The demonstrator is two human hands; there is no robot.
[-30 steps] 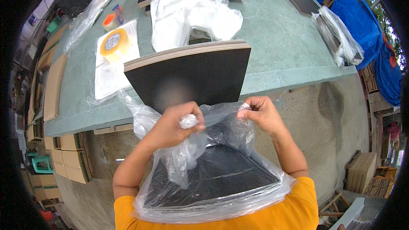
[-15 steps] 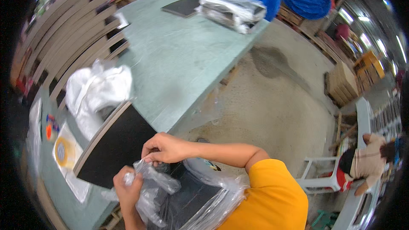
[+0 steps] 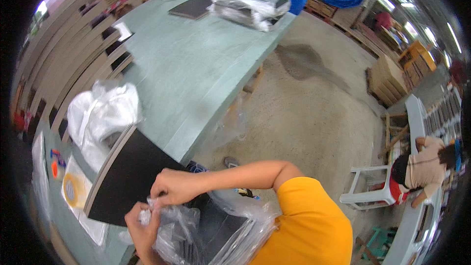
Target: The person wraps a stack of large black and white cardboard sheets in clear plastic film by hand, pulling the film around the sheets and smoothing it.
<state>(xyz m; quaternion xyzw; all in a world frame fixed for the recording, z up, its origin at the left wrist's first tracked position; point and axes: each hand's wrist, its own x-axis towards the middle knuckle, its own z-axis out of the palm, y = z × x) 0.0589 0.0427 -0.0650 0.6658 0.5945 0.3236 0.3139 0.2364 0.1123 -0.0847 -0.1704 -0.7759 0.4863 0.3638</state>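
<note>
A clear plastic bag (image 3: 179,225) lies around a stack of dark flat boards (image 3: 221,230) close against my body. My left hand (image 3: 141,226) is closed on a bunched part of the bag's plastic. Just above it my right hand (image 3: 177,186) pinches the same plastic, its fingertips almost touching the left ones. Beyond both hands, a stack of black boards (image 3: 135,176) with pale edges sits on the near end of the table. The rest of the bag's mouth is hidden by the hands and folds.
White plastic bags (image 3: 105,110) and a yellow tape roll (image 3: 73,190) lie on the green table (image 3: 181,64). A plastic-wrapped bundle (image 3: 250,7) and a dark board (image 3: 191,7) are at its far end. Slatted racks stand left. A person (image 3: 422,167) sits on a white chair (image 3: 368,189) at right.
My right hand has come down and left toward my left hand, both still on the plastic. The bunched plastic has spread lower over the boards. The view has shifted slightly.
</note>
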